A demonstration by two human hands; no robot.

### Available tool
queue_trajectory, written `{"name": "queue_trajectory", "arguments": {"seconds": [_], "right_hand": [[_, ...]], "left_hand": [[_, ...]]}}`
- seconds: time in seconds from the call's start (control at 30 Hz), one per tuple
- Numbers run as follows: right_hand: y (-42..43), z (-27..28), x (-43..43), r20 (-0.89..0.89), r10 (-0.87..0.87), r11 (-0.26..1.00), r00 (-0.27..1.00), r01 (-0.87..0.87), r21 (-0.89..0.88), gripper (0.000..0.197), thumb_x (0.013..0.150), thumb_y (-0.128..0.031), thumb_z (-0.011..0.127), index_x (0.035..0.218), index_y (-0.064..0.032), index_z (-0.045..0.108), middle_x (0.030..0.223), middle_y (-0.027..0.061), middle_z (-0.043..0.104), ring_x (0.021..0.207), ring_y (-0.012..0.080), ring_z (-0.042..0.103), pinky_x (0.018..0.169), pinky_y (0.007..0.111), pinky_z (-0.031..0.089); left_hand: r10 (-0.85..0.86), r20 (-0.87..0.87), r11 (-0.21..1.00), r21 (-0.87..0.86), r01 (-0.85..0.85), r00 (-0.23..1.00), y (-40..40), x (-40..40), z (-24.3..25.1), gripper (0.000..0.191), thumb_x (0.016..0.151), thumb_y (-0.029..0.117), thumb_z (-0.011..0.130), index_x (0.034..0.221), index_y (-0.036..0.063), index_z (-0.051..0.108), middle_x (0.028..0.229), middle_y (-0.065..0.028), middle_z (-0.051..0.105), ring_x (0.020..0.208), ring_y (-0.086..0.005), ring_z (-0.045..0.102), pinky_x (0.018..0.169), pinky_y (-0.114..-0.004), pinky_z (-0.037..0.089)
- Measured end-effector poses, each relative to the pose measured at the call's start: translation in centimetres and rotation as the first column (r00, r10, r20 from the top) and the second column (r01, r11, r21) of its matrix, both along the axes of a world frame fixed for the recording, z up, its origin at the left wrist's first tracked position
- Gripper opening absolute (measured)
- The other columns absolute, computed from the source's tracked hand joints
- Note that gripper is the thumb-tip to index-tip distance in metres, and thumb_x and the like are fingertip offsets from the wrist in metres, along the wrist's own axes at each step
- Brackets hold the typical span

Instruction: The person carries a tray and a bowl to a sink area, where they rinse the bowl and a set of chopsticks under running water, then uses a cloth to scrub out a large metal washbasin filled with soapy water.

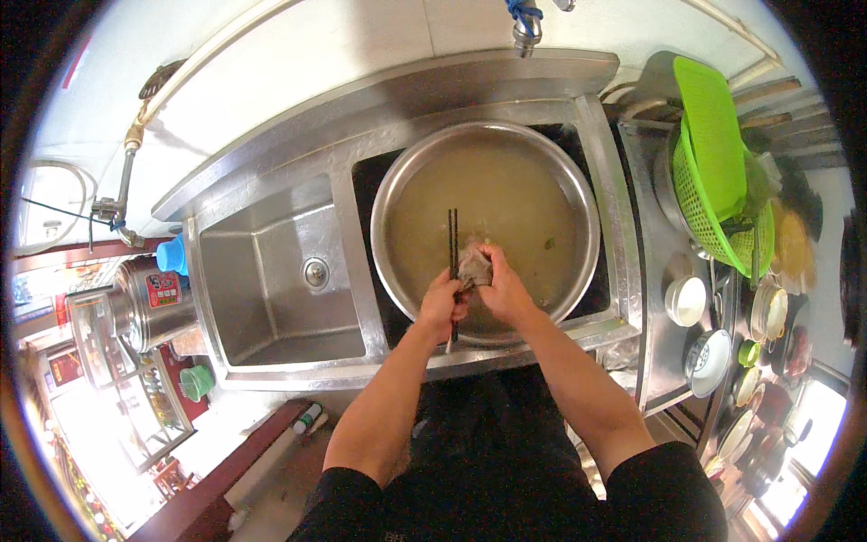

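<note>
Over a large round steel basin (586, 203) of cloudy brownish liquid (488, 176), both my hands work close together. A pair of dark chopsticks (453, 234) stands lengthwise in the closed fingers of my left hand (440, 305). My right hand (504, 288) grips a crumpled greyish cloth (475, 266) that lies against the chopsticks. Whether my left fingers also pinch the cloth cannot be made out. A small dark scrap (549, 242) floats toward the basin's right side.
Left of the basin is a steel sink (284, 284) with a drain (315, 272). A tap (526, 34) hangs above the basin. On the right, a metal counter (653, 359) bears green plastic baskets (711, 149), a white bowl (685, 301) and a patterned bowl (708, 362).
</note>
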State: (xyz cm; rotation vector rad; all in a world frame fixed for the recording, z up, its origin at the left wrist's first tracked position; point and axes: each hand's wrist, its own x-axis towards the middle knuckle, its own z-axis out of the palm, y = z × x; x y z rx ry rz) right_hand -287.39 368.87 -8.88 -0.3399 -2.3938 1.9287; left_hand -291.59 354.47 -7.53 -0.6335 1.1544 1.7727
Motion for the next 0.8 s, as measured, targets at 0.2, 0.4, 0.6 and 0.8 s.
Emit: {"name": "queue_trajectory", "arguments": {"seconds": [0.2,0.4,0.6,0.8], "right_hand": [[1.4,-0.6,-0.8,0.239,0.167,0.977,0.956,-0.128,-0.172,0.036,0.086,-0.011,0.06,0.121,-0.0105,0.059,0.113,0.0135,0.067,0.103,0.0328,0.064,0.093,0.039,0.048],[5.5,-7.4,-1.4,0.608,-0.3,0.931,0.735,0.086,0.356,0.052,0.086,-0.035,0.063,0.132,-0.0131,0.051,0.123,0.0225,0.06,0.109,0.0402,0.059,0.09,0.044,0.05],[1.7,-0.7,-1.1,0.334,0.025,0.41,0.942,-0.314,0.856,0.083,0.082,-0.037,0.068,0.149,-0.0215,0.022,0.147,0.0219,0.032,0.118,0.0467,0.051,0.095,0.056,0.046],[3.7,-8.6,-2.1,0.551,0.112,0.554,0.827,-0.512,0.657,0.065,0.079,-0.027,0.068,0.138,-0.0141,0.045,0.146,0.0215,0.038,0.116,0.0411,0.055,0.089,0.048,0.049]], "left_hand": [[-0.11,-0.014,0.993,-0.033,0.109,0.994,-0.8,-0.9,0.6,0.015,0.095,0.014,0.046,0.109,0.0127,0.052,0.066,-0.0004,0.047,0.047,-0.0093,0.037,0.037,-0.023,0.025],[-0.061,0.036,0.996,0.066,0.058,0.998,-0.5,-1.1,-0.9,0.006,0.096,0.014,0.046,0.098,0.0092,0.05,0.066,-0.0027,0.05,0.048,-0.0103,0.039,0.04,-0.024,0.028],[0.007,0.119,0.991,-0.137,0.01,0.993,-1.4,-0.7,-2.5,0.011,0.098,0.016,0.044,0.101,0.0065,0.048,0.084,-0.0123,0.065,0.053,-0.0137,0.048,0.046,-0.027,0.038],[0.02,0.223,0.979,-0.204,0.026,0.975,0.1,-0.4,-3.0,0.014,0.099,0.025,0.045,0.098,0.0112,0.048,0.072,-0.0062,0.059,0.049,-0.0125,0.043,0.043,-0.027,0.034]]}}
